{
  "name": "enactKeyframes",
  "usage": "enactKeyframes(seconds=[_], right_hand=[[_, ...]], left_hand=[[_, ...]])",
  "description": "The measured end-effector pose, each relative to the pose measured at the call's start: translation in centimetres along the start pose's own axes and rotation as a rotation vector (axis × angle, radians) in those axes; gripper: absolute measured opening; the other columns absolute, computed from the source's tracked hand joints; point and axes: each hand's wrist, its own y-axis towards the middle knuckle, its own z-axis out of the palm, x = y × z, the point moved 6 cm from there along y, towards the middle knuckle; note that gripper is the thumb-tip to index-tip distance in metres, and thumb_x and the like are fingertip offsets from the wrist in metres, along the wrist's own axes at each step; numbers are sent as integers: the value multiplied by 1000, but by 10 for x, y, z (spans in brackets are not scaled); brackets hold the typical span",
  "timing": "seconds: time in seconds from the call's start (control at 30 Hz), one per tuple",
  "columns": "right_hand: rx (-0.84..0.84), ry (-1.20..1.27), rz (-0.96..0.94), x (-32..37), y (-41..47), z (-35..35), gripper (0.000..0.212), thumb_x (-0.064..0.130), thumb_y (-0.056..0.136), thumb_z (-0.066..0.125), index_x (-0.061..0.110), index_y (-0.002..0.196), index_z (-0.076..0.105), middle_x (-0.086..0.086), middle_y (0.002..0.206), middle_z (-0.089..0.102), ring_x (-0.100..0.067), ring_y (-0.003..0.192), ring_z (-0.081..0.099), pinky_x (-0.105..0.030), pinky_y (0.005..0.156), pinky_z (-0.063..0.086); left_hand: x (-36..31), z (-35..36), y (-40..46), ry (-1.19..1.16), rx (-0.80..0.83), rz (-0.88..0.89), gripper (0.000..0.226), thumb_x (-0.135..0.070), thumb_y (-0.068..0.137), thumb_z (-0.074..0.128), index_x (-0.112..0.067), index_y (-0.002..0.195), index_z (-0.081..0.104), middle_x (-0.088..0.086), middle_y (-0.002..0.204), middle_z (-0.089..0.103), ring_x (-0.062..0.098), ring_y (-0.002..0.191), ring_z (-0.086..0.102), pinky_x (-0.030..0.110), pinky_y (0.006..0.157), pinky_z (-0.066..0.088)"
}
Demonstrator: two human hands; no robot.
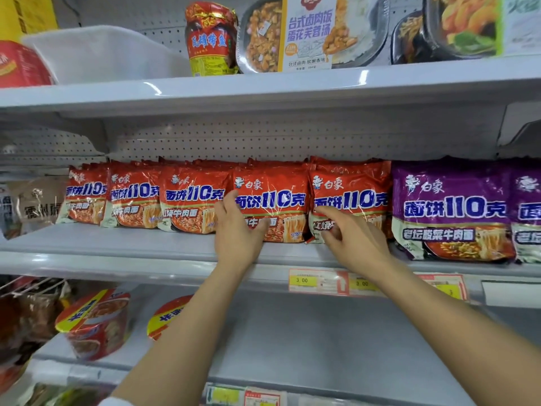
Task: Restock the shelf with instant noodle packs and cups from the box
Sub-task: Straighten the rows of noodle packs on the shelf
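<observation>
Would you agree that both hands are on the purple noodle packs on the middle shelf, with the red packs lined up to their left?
Not quite: in the head view the left hand and right hand touch red noodle packs, not purple ones. The purple packs sit untouched further right on the middle shelf.

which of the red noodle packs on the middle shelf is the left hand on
The fourth red pack from the left. The left hand lies on its lower left corner, while the right hand touches the fifth, next to the purple pack.

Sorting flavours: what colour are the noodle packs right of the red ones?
Purple noodle packs, clearest in the head view.
</observation>
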Motion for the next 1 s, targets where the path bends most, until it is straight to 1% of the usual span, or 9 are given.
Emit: enactKeyframes(seconds=[0.13,0.23,0.33,0.4,0.5,0.6,0.7,0.83,1.0], right_hand=[[-53,82,-37,-2,-16,-7,42,26,97,52,36,138,48,15,74,51,-10,68,50,-32,74,50],[-125,130,-69,-2,-25,-19,37,25,96,53,35,133,54,14,77,57,-12,69,55,-30,67,47],[-197,179,-148,2,-37,-27,34,20,95,54,30,127,60,5,96,70,-11,78,60,-23,63,35],[-220,240,-192,6,-47,-26,34,16,93,57,29,124,62,5,97,71,-9,79,59,-22,60,32],[-155,328,-173,4,-64,-15,35,18,91,56,32,123,61,7,92,68,-14,81,61,-25,64,35],[-49,423,-186,2,-88,-3,34,17,91,57,31,122,61,17,83,55,-13,77,57,-28,64,37],[43,459,-199,-4,-114,14,34,15,92,56,32,121,60,19,73,47,-10,70,50,-32,62,44],[166,504,-91,-23,-146,29,34,20,94,54,39,121,58,16,72,53,-6,65,51,-33,63,47],[243,593,74,-43,-204,40,29,20,94,55,37,117,60,12,72,55,-8,64,53,-40,65,50]], left_hand=[[-17,16,-29,-379,44,-134,50,-28,86,74,-23,130,50,-2,118,58,15,99,61,37,92,53],[-24,23,-50,-618,49,-277,34,-22,89,71,-22,119,55,1,100,64,10,81,59,32,80,52],[-26,26,-73,-741,19,-394,26,-21,90,70,-22,113,59,3,95,64,8,62,52,21,58,45],[-25,29,-92,-792,23,-461,23,-17,92,67,-19,113,60,1,87,62,6,54,48,17,47,39],[-23,31,-126,-822,35,-541,18,-12,94,62,-15,112,61,0,76,63,6,47,43,16,41,32],[-15,34,-159,-787,64,-631,13,-12,96,60,-15,108,63,-5,68,64,8,47,42,18,41,28],[-9,33,-186,-783,87,-704,10,-15,97,58,-16,104,65,0,78,63,11,54,42,22,47,30],[-1,34,-222,-869,74,-877,9,-18,97,58,-16,102,64,1,80,64,10,56,44,22,50,31],[18,28,-281,-826,101,-988,6,-20,96,59,-16,95,63,1,82,64,8,53,46,18,39,35]])
